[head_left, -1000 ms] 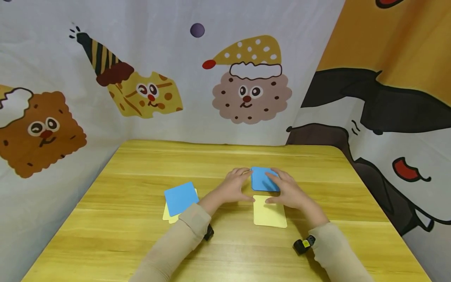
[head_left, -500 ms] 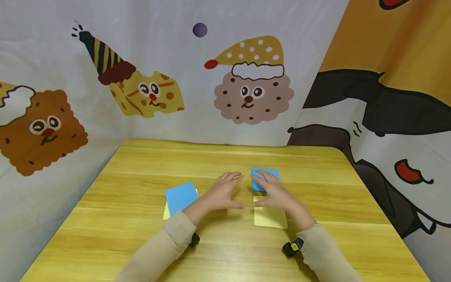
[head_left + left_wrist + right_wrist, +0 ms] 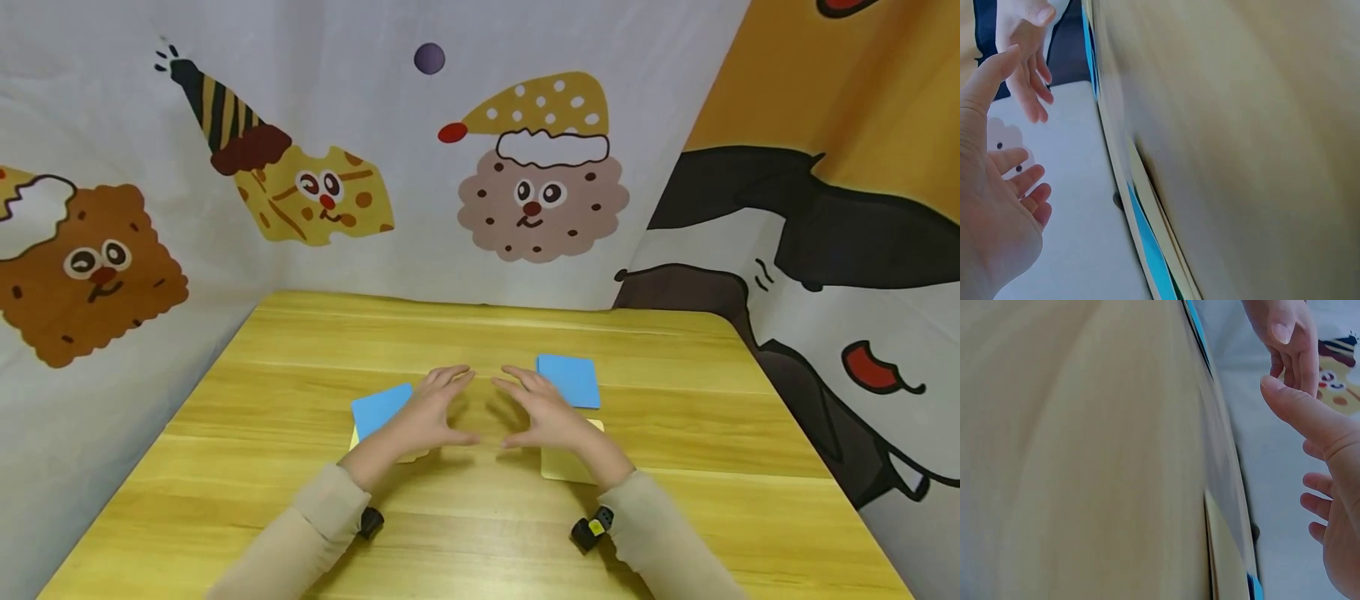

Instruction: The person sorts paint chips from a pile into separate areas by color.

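Note:
My left hand (image 3: 426,414) hovers over the table between the two groups of cards, fingers spread and thumb apart, holding nothing. Its wrist overlaps the left pile, where a blue square card (image 3: 378,408) lies askew on yellow cards (image 3: 1163,231). Facing it palm to palm, my right hand (image 3: 549,414) is likewise spread with nothing in it. Behind the right hand sits a blue square stack (image 3: 573,381). A yellow square stack (image 3: 564,467) lies just in front of that, partly hidden by the right hand and wrist.
The cards lie on a wood-grain table (image 3: 465,525) whose far edge meets a hanging cloth (image 3: 337,275) printed with cartoon figures. A black wrist camera (image 3: 371,523) sits under the left sleeve, another black camera (image 3: 592,529) under the right.
Both hands have moved left, away from the blue and yellow stacks on the right, the left hand farther. The right-hand blue stack is more exposed; the left pile is more covered.

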`<state>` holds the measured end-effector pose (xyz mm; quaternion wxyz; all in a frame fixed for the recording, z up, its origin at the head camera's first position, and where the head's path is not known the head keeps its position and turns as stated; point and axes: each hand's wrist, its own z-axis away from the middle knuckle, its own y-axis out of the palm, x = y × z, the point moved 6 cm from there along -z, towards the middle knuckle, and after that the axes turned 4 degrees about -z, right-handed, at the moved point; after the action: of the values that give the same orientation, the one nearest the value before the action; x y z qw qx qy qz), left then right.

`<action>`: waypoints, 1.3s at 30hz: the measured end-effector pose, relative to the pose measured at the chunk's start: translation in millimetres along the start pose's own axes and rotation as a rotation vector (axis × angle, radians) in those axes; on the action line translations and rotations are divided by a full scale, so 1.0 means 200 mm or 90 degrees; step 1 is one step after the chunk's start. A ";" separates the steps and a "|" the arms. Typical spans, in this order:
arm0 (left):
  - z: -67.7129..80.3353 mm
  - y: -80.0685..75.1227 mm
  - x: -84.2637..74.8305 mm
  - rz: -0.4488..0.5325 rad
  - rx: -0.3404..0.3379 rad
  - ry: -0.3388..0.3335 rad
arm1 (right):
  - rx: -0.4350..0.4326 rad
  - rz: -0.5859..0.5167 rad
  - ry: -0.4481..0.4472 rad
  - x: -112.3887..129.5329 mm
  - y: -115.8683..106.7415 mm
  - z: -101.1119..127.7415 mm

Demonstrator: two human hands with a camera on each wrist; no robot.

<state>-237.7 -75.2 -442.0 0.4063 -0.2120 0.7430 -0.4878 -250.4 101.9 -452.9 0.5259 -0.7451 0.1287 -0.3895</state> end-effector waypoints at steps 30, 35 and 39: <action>0.45 -0.18 0.48 -0.013 -0.032 -0.089 | 0.107 0.025 -0.058 0.25 0.28 -0.39; 0.49 -0.18 0.55 -0.032 -0.017 -0.103 | 0.127 0.015 -0.051 0.26 0.31 -0.45; 0.51 -0.18 0.58 -0.055 -0.003 -0.115 | 0.143 0.006 -0.040 0.26 0.34 -0.49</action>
<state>-225.0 -229.7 -476.2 0.4497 -0.2878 0.6950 -0.4816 -270.8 -25.2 -475.6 0.6120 -0.6924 0.0714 -0.3755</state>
